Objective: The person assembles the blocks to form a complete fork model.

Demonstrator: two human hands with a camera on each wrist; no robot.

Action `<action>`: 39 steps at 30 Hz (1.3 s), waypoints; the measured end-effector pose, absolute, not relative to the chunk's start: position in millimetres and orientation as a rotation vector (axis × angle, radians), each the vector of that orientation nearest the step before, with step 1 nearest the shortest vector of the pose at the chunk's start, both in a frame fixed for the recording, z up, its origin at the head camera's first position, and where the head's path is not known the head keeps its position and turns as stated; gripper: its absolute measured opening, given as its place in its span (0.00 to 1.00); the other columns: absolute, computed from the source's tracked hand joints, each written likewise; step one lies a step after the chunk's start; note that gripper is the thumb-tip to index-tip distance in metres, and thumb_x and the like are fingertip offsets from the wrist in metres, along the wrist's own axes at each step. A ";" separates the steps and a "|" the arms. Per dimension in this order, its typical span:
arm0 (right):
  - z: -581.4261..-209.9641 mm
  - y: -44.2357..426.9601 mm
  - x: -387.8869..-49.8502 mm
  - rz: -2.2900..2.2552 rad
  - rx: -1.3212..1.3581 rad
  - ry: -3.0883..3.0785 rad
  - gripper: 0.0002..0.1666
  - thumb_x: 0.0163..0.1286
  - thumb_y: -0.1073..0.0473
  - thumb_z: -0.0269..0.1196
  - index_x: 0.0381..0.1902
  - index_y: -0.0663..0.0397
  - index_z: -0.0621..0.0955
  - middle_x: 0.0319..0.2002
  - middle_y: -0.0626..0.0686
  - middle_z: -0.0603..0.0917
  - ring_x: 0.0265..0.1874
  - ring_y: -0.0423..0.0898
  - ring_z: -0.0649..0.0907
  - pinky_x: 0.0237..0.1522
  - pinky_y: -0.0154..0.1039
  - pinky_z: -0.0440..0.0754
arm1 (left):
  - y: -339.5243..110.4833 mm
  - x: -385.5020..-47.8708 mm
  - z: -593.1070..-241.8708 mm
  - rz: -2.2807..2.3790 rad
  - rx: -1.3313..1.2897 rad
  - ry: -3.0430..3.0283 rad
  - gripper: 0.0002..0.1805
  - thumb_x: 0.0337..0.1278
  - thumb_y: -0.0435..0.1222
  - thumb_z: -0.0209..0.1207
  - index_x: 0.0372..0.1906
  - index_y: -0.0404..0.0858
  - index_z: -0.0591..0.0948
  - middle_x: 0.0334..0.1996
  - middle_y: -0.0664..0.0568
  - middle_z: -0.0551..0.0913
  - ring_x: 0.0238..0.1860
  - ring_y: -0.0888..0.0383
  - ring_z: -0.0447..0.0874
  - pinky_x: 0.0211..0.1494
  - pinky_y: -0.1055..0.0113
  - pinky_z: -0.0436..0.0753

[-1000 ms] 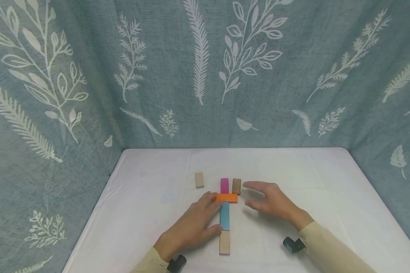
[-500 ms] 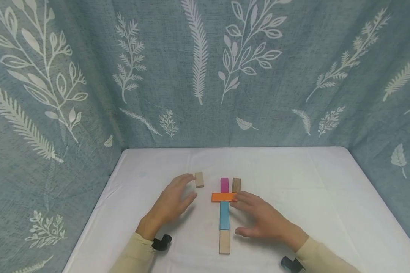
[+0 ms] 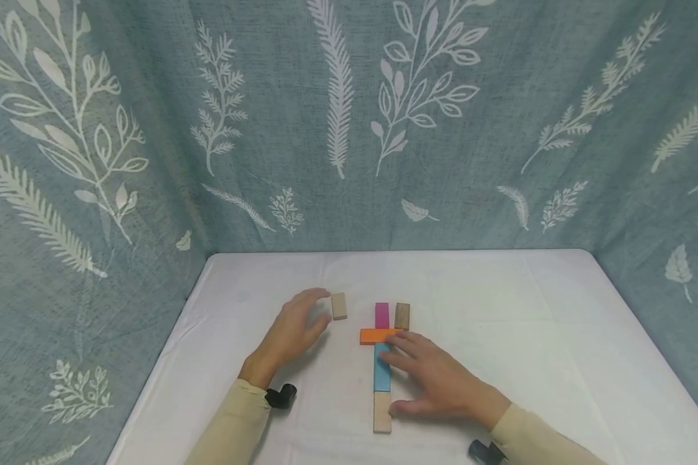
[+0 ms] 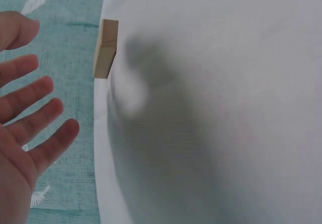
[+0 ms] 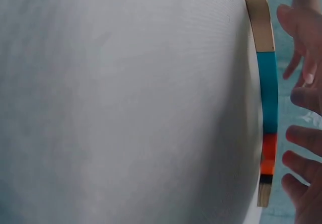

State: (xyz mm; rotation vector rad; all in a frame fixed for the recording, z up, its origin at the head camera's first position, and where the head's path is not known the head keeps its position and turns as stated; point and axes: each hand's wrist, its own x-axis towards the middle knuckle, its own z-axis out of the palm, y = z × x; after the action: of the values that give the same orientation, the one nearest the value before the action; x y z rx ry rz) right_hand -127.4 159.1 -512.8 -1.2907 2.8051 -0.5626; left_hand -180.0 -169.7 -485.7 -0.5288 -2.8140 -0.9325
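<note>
In the head view my left hand (image 3: 291, 329) hovers with spread fingers just left of a light wooden block (image 3: 338, 306); the left wrist view shows a gap between the fingers and this block (image 4: 106, 50). My right hand (image 3: 442, 378) is over the right side of a column of blocks, its fingers loosely extended and holding nothing. That column has a magenta block (image 3: 381, 315) at the far end, an orange block (image 3: 375, 336) lying crosswise, a blue block (image 3: 381, 374), and a pale wooden block (image 3: 382, 413) nearest me. A darker brown block (image 3: 402, 315) lies beside the magenta one.
A white cloth covers the table (image 3: 500, 290). Behind it and along the sides hangs a blue-green curtain (image 3: 267, 129) with white leaf prints. Small black devices sit at both wrists, one by the left sleeve (image 3: 227, 426).
The left hand has left the orange and blue blocks and moved leftward to the light wooden block. The right hand has come left and nearer, over the column. The blocks stay in place.
</note>
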 end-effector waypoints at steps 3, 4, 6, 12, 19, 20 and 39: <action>-511.6 156.4 -127.0 -0.545 -1.222 2.766 0.47 0.70 0.24 0.68 0.79 0.38 0.78 0.83 0.51 0.71 0.84 0.59 0.68 0.79 0.60 0.75 | -169.3 -185.0 -485.1 -0.953 -0.502 -2.837 0.25 0.76 0.37 0.66 0.71 0.34 0.80 0.73 0.39 0.81 0.77 0.39 0.77 0.81 0.42 0.75; -511.3 155.5 -126.9 -0.538 -1.202 2.754 0.47 0.70 0.24 0.68 0.79 0.38 0.78 0.84 0.51 0.71 0.85 0.58 0.67 0.80 0.60 0.74 | -169.1 -186.6 -484.8 -0.963 -0.495 -2.843 0.25 0.76 0.38 0.66 0.71 0.34 0.80 0.73 0.39 0.81 0.77 0.40 0.77 0.82 0.42 0.74; -511.3 153.9 -126.5 -0.510 -1.169 2.743 0.47 0.71 0.23 0.67 0.80 0.37 0.77 0.85 0.51 0.69 0.86 0.57 0.65 0.81 0.59 0.73 | -168.7 -189.4 -485.3 -0.968 -0.493 -2.843 0.25 0.76 0.37 0.66 0.71 0.34 0.80 0.72 0.39 0.81 0.77 0.39 0.77 0.81 0.42 0.75; -513.7 152.8 -125.9 -0.454 -1.147 2.744 0.47 0.72 0.21 0.63 0.80 0.36 0.77 0.85 0.50 0.69 0.85 0.57 0.65 0.81 0.59 0.74 | -167.2 -195.3 -489.4 -1.014 -0.468 -2.855 0.24 0.77 0.37 0.65 0.71 0.35 0.81 0.72 0.39 0.81 0.77 0.39 0.76 0.82 0.42 0.74; -513.8 152.1 -126.9 -0.444 -1.165 2.747 0.45 0.74 0.23 0.62 0.80 0.36 0.77 0.84 0.51 0.70 0.85 0.57 0.66 0.81 0.58 0.73 | -165.0 -198.5 -493.1 -1.065 -0.445 -2.860 0.24 0.77 0.37 0.64 0.71 0.35 0.80 0.73 0.39 0.81 0.78 0.38 0.75 0.82 0.40 0.73; -513.4 151.8 -127.1 -0.439 -1.170 2.749 0.44 0.74 0.23 0.63 0.79 0.36 0.77 0.84 0.51 0.70 0.85 0.57 0.67 0.81 0.58 0.73 | -164.5 -199.0 -493.5 -1.067 -0.438 -2.863 0.24 0.77 0.37 0.64 0.71 0.35 0.81 0.73 0.39 0.81 0.78 0.38 0.75 0.82 0.40 0.73; -512.2 149.5 -128.0 -0.429 -1.175 2.761 0.44 0.74 0.23 0.63 0.78 0.37 0.79 0.83 0.51 0.72 0.84 0.57 0.68 0.81 0.58 0.73 | -167.5 -218.0 -507.2 -1.080 -0.447 -2.866 0.33 0.60 0.31 0.76 0.71 0.35 0.82 0.70 0.39 0.84 0.74 0.38 0.80 0.80 0.42 0.77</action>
State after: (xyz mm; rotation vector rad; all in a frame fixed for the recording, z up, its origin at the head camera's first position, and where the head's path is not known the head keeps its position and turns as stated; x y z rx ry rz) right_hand -128.0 149.5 -512.2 -1.1749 2.7612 -0.4287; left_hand -218.0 -167.5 -507.2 -0.4468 -2.8656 -1.0802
